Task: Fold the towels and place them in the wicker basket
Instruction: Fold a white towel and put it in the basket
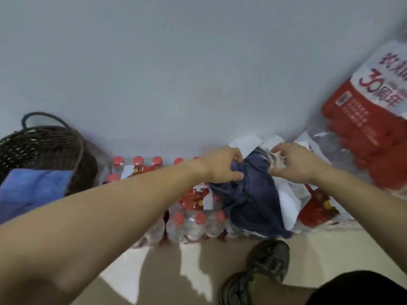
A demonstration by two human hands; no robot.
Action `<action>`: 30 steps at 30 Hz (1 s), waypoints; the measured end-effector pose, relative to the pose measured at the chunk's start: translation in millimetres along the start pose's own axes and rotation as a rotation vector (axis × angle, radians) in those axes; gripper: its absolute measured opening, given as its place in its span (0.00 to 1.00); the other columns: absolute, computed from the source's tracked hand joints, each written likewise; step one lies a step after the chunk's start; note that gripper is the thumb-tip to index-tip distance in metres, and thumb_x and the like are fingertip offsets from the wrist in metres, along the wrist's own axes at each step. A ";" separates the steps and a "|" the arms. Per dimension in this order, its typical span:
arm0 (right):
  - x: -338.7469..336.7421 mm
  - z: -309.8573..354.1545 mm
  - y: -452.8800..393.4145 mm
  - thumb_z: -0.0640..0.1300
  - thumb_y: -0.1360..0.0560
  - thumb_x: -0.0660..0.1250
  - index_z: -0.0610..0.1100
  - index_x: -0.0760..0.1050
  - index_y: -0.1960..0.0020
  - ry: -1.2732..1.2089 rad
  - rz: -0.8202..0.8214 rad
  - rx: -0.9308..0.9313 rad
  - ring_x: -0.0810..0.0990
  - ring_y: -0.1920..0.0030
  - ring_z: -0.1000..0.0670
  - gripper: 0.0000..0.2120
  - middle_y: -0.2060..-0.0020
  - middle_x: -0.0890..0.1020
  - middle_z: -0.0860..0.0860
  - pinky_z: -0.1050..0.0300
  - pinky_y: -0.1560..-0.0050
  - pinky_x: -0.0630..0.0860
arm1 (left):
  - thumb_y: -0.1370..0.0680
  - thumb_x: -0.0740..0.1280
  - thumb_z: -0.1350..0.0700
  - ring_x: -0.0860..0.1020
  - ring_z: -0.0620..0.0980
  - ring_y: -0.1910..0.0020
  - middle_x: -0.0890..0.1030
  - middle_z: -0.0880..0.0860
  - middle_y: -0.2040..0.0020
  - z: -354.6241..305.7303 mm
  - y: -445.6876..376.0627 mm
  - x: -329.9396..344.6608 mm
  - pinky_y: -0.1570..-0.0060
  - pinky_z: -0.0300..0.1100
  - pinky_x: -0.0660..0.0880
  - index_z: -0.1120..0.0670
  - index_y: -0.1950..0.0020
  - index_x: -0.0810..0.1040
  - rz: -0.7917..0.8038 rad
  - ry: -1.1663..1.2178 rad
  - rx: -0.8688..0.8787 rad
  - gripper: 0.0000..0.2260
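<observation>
Now both hands work a crumpled dark towel [248, 194] lying on the bottle packs [193, 219] by the wall. The left hand [222, 166] pinches its top edge; the right hand [293, 164] hovers just beside, fingers curled, seemingly gripping nothing. Best to find two corners and shake it flat before folding. The wicker basket [44, 146], far left, already holds a blue towel [33, 190].

I have one wide-angle view, worn on the head, looking forward and steeply down. It sits close over both outstretched forearms, with a shoe [267, 259] at the near edge. It faces a pale wall [176, 62] at the far side; straight lines bow toward the corners. No second view overlaps.
</observation>
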State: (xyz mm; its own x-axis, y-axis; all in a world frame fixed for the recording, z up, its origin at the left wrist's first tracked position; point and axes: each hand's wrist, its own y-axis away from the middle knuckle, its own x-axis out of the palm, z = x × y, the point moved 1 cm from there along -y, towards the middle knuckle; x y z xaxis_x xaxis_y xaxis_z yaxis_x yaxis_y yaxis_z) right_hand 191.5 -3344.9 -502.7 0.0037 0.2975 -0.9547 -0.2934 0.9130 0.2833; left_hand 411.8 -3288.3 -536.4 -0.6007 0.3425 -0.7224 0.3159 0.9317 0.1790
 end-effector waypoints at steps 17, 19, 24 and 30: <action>24.4 -52.1 11.2 0.40 0.26 0.70 0.45 0.81 0.49 -0.406 -0.435 0.019 0.77 0.52 0.49 0.06 0.50 0.80 0.48 0.59 0.47 0.70 | 0.26 0.71 0.45 0.69 0.52 0.31 0.67 0.51 0.28 -12.2 -55.0 92.2 0.33 0.44 0.67 0.48 0.24 0.64 0.064 0.129 -0.131 0.32; 8.1 -43.3 18.4 0.39 0.26 0.70 0.45 0.82 0.49 -0.422 -0.503 -0.044 0.76 0.54 0.51 0.06 0.52 0.77 0.50 0.60 0.48 0.70 | 0.27 0.71 0.42 0.73 0.46 0.40 0.74 0.47 0.36 -17.4 -52.8 78.4 0.44 0.37 0.69 0.48 0.29 0.70 -0.005 0.176 -0.156 0.28; -21.9 -17.1 35.6 0.38 0.25 0.69 0.46 0.81 0.49 -0.454 -0.593 -0.228 0.73 0.56 0.55 0.07 0.52 0.75 0.53 0.68 0.53 0.69 | 0.29 0.74 0.45 0.78 0.47 0.48 0.77 0.47 0.46 -27.5 -42.3 45.7 0.55 0.34 0.70 0.51 0.41 0.73 -0.566 0.351 -0.162 0.21; -7.0 -9.4 32.6 0.40 0.26 0.70 0.48 0.83 0.47 -0.230 -0.221 -0.270 0.75 0.52 0.54 0.09 0.54 0.75 0.55 0.64 0.48 0.66 | 0.28 0.75 0.49 0.61 0.55 0.26 0.60 0.56 0.24 2.7 -37.2 35.4 0.28 0.48 0.62 0.53 0.22 0.58 -0.479 0.126 -0.127 0.40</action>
State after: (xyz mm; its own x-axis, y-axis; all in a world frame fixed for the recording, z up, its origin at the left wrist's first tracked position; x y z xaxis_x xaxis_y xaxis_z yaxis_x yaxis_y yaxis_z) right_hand 173.0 -3319.9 -487.6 0.2993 0.1855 -0.9360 -0.5016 0.8650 0.0111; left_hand 380.7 -3311.2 -570.5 -0.7424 -0.1219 -0.6588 -0.1034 0.9924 -0.0670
